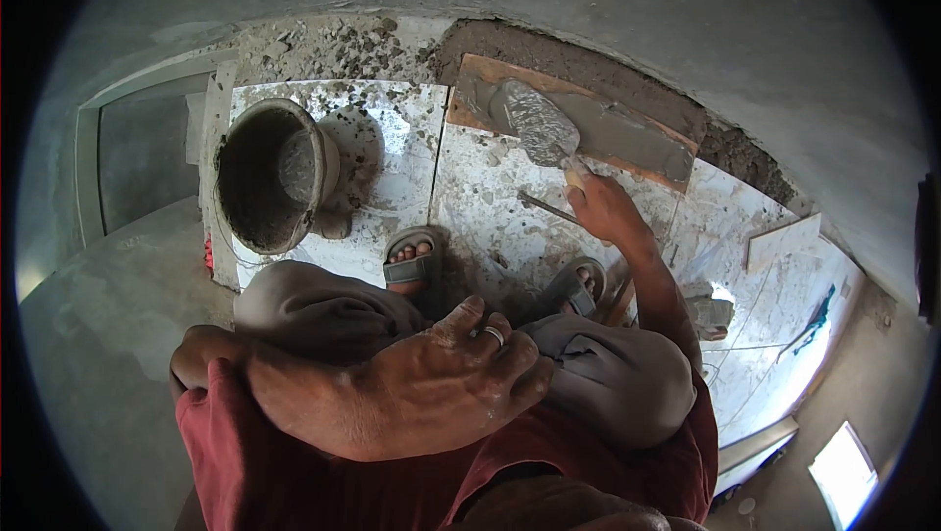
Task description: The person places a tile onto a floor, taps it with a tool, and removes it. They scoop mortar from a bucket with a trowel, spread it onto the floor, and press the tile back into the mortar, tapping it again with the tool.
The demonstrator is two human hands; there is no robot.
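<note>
My right hand (610, 209) is closed round the handle of a trowel (541, 123), whose blade is coated with wet grey mortar. The blade rests over a brown board or tile (477, 73) with a layer of mortar (627, 135) spread along it. My left hand (456, 374), with a ring on one finger, lies over my lap near my knees. Its fingers are bent and bunched, and their undersides are hidden, so I cannot make out whether they hold anything. A thin dark rod (549, 206) lies on the floor beside my right hand.
A mortar-stained bucket (326, 163) stands on white tiles (392, 198) at the left. Rubble (343, 52) lies along the wall behind. At the right are a small white tile piece (784, 242) and a greyish block (711, 317). My sandalled feet are between bucket and board.
</note>
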